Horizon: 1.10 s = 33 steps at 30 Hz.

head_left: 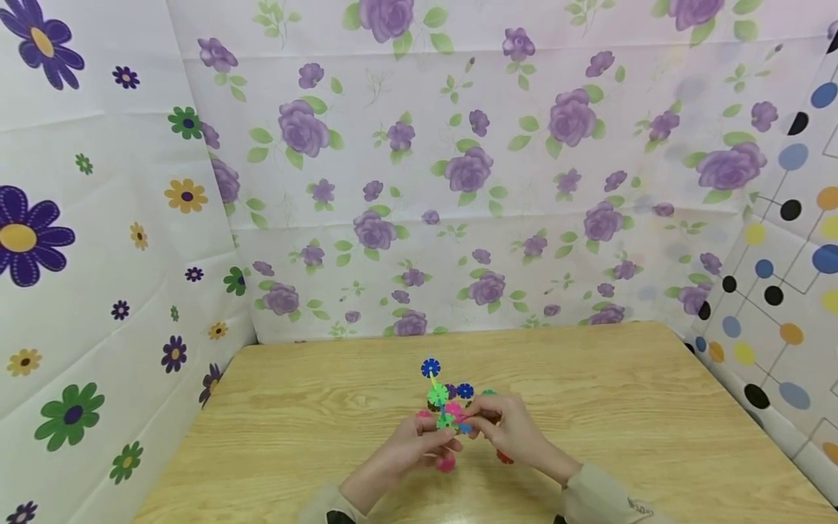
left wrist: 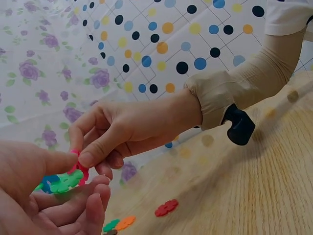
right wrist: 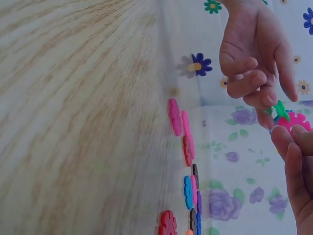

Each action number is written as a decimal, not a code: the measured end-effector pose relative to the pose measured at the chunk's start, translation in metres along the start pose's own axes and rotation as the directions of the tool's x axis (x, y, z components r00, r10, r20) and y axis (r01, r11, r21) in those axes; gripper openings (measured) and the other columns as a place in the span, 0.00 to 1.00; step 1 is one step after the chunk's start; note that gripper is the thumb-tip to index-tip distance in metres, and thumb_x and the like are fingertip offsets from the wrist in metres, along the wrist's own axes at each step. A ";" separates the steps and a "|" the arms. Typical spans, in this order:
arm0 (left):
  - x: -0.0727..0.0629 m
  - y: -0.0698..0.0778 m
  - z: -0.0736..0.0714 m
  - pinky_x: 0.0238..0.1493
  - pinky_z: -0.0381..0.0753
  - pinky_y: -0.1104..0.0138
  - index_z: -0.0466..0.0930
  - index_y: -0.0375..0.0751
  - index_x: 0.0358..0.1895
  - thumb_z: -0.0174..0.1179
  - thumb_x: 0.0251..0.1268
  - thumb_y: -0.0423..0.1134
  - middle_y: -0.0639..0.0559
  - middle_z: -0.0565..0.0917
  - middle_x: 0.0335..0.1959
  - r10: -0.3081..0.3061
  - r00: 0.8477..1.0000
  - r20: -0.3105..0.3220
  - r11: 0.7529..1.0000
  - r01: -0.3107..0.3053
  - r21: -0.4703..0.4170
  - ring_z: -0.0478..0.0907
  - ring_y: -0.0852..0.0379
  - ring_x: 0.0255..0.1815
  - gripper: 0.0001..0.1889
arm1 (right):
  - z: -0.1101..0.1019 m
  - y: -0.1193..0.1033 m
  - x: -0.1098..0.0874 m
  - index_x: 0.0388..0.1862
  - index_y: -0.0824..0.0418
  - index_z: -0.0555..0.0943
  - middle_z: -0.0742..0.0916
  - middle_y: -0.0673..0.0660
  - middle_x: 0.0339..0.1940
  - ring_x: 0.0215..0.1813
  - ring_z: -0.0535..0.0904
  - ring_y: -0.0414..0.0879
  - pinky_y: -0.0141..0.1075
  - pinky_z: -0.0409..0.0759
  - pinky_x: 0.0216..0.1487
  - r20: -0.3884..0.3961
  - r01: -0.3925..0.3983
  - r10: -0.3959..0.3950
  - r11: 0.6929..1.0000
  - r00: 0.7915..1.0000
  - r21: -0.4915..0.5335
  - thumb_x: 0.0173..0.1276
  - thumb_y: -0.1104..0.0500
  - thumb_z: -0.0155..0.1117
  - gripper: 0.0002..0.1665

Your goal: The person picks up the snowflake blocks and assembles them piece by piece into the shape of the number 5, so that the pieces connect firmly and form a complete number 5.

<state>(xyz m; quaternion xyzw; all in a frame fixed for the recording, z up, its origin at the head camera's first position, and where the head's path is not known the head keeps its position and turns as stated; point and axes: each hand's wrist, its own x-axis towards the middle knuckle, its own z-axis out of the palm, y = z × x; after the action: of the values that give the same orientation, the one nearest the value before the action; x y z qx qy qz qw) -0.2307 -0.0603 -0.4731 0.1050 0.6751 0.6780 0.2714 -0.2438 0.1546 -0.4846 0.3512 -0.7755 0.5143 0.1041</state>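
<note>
My left hand (head_left: 419,440) holds a small chain of notched plastic snowflake discs between thumb and fingers. A green disc (left wrist: 66,182) shows at its thumb, with a blue disc (left wrist: 49,183) partly hidden behind it. Farther up the chain in the head view come a light green disc (head_left: 438,394), a yellow disc (head_left: 434,380) seen nearly edge-on and a dark blue disc (head_left: 431,367) on top. From the right, my right hand (head_left: 511,426) pinches a pink disc (right wrist: 296,122) by its edge. That pink disc meets the green one between the two hands.
Loose snowflake discs lie on the wooden table (head_left: 294,407) beneath and beyond the hands, among them a pink disc (head_left: 446,463), a red disc (left wrist: 167,207), an orange disc (left wrist: 125,223) and a blue disc (head_left: 465,391). Patterned cloths (head_left: 393,182) enclose the table at the back and both sides.
</note>
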 end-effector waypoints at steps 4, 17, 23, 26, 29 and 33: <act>0.002 0.000 0.001 0.41 0.81 0.68 0.79 0.31 0.51 0.57 0.69 0.52 0.49 0.88 0.39 -0.022 1.000 -0.001 1.000 0.022 -0.005 0.82 0.61 0.35 0.24 | 0.000 0.001 -0.001 0.34 0.56 0.84 0.87 0.56 0.25 0.24 0.83 0.41 0.29 0.77 0.18 0.005 -0.003 0.004 1.000 1.000 -0.007 0.67 0.60 0.64 0.03; 0.009 -0.003 0.008 0.40 0.80 0.71 0.80 0.30 0.52 0.54 0.72 0.48 0.52 0.88 0.36 0.004 0.999 -0.045 0.998 -0.006 -0.060 0.82 0.63 0.34 0.22 | 0.001 0.000 -0.002 0.36 0.50 0.85 0.88 0.49 0.30 0.27 0.83 0.36 0.30 0.81 0.24 0.019 -0.022 0.023 0.997 1.000 -0.077 0.66 0.59 0.65 0.03; 0.008 -0.003 0.005 0.40 0.79 0.71 0.81 0.31 0.50 0.55 0.72 0.48 0.55 0.88 0.35 0.003 0.999 -0.046 0.998 -0.005 -0.058 0.82 0.64 0.35 0.21 | 0.000 0.002 -0.003 0.40 0.46 0.84 0.88 0.44 0.37 0.36 0.82 0.32 0.29 0.81 0.31 0.076 -0.077 0.090 0.985 0.993 -0.156 0.67 0.55 0.65 0.05; 0.007 -0.004 0.004 0.43 0.80 0.69 0.80 0.30 0.49 0.56 0.71 0.48 0.55 0.88 0.35 0.017 0.998 -0.064 0.998 -0.021 -0.061 0.82 0.63 0.35 0.20 | -0.002 0.005 -0.002 0.44 0.47 0.84 0.88 0.45 0.40 0.39 0.82 0.35 0.29 0.82 0.36 0.106 -0.069 0.087 0.984 0.991 -0.163 0.66 0.56 0.66 0.08; 0.006 -0.004 0.002 0.45 0.81 0.66 0.78 0.31 0.48 0.57 0.70 0.47 0.55 0.88 0.35 0.035 0.996 -0.079 0.997 -0.040 -0.070 0.82 0.62 0.36 0.20 | -0.005 0.008 -0.001 0.47 0.49 0.83 0.88 0.49 0.43 0.41 0.84 0.43 0.30 0.82 0.41 0.140 -0.061 0.085 0.984 0.986 -0.164 0.66 0.58 0.66 0.11; 0.005 -0.005 -0.002 0.45 0.81 0.67 0.78 0.32 0.48 0.58 0.69 0.46 0.54 0.88 0.35 0.038 0.995 -0.091 0.995 -0.047 -0.093 0.82 0.62 0.36 0.19 | -0.011 0.011 0.000 0.49 0.55 0.82 0.87 0.55 0.44 0.44 0.83 0.52 0.31 0.81 0.43 0.191 -0.095 0.125 0.982 0.974 -0.162 0.66 0.60 0.66 0.12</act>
<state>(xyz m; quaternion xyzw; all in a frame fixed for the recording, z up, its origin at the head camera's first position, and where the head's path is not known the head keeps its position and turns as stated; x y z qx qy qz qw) -0.2350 -0.0597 -0.4790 0.0762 0.6510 0.7190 0.2313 -0.2530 0.1669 -0.4873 0.3485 -0.8373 0.4208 0.0234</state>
